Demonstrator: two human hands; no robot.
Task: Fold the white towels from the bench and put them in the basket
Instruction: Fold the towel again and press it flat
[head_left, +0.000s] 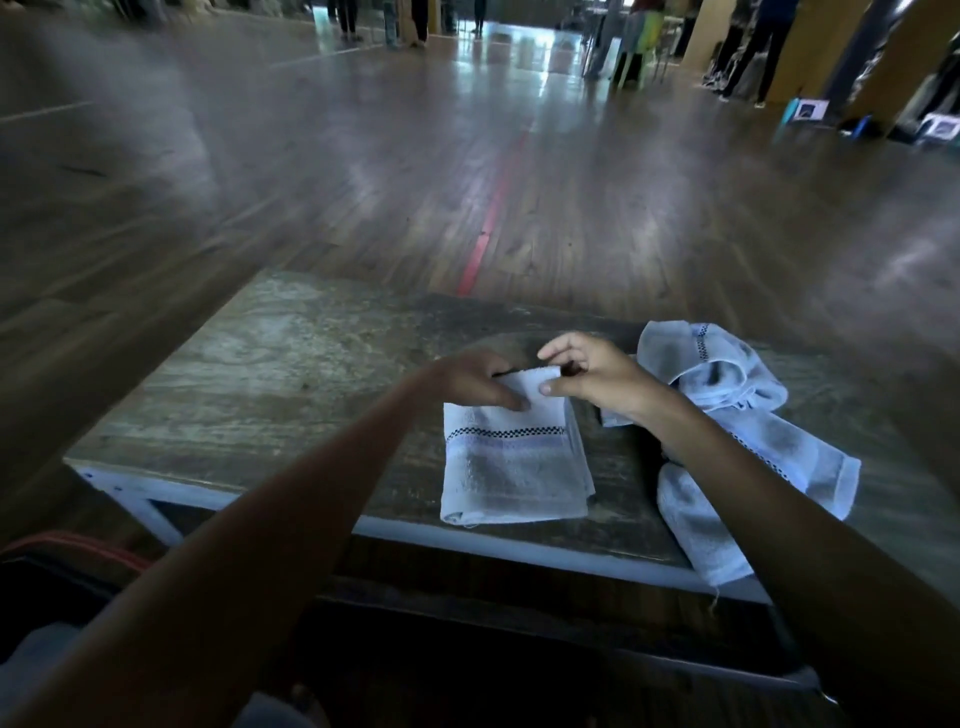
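Both arms reach forward over the bench (270, 364), and the hands meet at the far edge of the folded towel (514, 467). The left hand (475, 382) grips that edge with its fingers curled together. The right hand (597, 376) pinches it between thumb and arched fingers. Crumpled towels (727, 400) lie just right of the right fingers.

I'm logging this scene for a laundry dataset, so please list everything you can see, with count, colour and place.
folded towel: one, white with a dark checked stripe, middle of the bench
loose towels: a heap, number unclear, white, right of the folded towel
bench: one, worn grey-brown top, white frame, before the person
floor line: one, red, beyond the bench
left hand: one, grips the folded towel's far edge
right hand: one, pinches the same edge
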